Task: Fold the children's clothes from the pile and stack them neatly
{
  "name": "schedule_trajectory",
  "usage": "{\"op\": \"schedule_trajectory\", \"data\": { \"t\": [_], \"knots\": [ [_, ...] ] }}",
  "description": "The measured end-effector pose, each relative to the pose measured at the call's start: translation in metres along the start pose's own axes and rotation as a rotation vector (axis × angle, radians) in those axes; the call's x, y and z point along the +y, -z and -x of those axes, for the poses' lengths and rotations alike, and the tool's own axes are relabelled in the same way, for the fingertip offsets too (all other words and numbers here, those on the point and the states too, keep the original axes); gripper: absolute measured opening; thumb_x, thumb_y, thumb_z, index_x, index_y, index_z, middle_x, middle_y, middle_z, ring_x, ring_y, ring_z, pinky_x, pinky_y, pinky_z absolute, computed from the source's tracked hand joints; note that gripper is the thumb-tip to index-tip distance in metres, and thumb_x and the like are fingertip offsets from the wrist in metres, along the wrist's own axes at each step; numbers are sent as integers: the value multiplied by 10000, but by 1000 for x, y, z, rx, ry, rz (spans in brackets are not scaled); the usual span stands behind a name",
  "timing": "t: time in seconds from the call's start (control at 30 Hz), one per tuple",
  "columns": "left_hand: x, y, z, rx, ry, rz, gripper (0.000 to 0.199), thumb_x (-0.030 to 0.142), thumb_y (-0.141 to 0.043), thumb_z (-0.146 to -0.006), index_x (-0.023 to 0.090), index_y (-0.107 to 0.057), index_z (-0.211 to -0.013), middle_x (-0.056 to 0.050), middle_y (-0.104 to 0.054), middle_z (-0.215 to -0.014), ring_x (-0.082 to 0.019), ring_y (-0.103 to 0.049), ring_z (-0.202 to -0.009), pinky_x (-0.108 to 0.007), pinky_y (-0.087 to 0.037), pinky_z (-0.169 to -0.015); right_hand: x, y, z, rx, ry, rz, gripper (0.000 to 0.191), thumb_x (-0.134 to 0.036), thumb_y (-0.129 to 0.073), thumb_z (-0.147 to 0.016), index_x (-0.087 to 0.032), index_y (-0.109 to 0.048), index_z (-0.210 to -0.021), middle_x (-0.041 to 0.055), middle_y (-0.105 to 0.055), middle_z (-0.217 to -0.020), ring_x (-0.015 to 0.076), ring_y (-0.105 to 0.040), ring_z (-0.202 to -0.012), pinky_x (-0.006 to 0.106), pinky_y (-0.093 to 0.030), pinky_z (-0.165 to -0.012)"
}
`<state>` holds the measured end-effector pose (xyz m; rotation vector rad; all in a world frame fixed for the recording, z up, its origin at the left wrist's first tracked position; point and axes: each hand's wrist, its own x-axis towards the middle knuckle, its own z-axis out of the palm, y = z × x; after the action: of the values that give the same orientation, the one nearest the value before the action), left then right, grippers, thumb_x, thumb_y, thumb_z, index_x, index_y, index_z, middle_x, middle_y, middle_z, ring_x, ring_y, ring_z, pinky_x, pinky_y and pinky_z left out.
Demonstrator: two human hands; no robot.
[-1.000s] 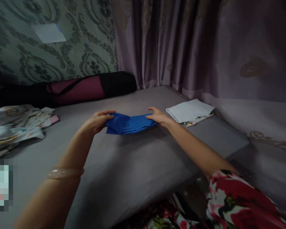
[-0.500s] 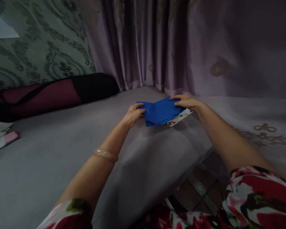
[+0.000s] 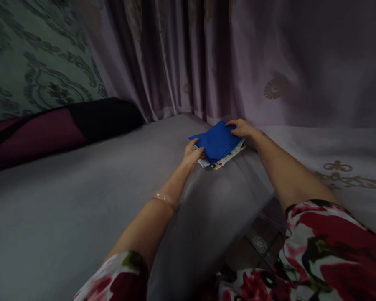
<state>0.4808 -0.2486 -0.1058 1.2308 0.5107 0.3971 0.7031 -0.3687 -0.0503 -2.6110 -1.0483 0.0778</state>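
Observation:
A folded blue cloth (image 3: 221,142) lies on top of a white cloth with a colourful print (image 3: 230,158), whose edge sticks out along the near side. My left hand (image 3: 193,153) pinches the blue cloth's left edge, with a bit of pale fabric showing by the fingers. At the far right corner, my right hand (image 3: 240,128) has its thumb and fingers closed on the blue cloth. Part of the fingers under the stack is hidden. The stack rests on or just over the grey sheet; I cannot tell which.
A grey-sheeted bed (image 3: 106,200) spreads under the hands and to the left. Along the wall lies a long black and maroon bag (image 3: 65,125). A mauve curtain (image 3: 216,62) hangs behind the stack. Beyond the bed's near right edge, a tiled floor (image 3: 260,246) shows.
My left hand has shifted right and slightly down with the blue cloth's left side, which now lies more squarely over the printed cloth. The view has turned a little right.

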Motion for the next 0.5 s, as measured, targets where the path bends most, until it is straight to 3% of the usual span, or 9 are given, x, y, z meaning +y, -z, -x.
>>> {"op": "schedule_trajectory", "data": {
  "t": [0.3,0.5],
  "knots": [
    [-21,-1,-11,18,25,-75,690,108,-568,-835,172,-343,-1483,-148,-605,-1263,-195,-664,-988,-282,-575,-792,13,-12,-2,46,108,42,577,20,-511,-761,-169,-609,-1298,84,-604,-1328,237,-546,-1228,354,-408,-1060],
    [-35,7,-19,17,-8,-223,699,121,-584,-830,125,-328,-1481,-170,-623,-1157,-212,-663,-929,-349,-549,-840,23,-33,8,97,142,124,565,-2,-453,-839,-149,-524,-1380,118,-517,-1421,245,-488,-1298,364,-371,-1095]
  ]
}}
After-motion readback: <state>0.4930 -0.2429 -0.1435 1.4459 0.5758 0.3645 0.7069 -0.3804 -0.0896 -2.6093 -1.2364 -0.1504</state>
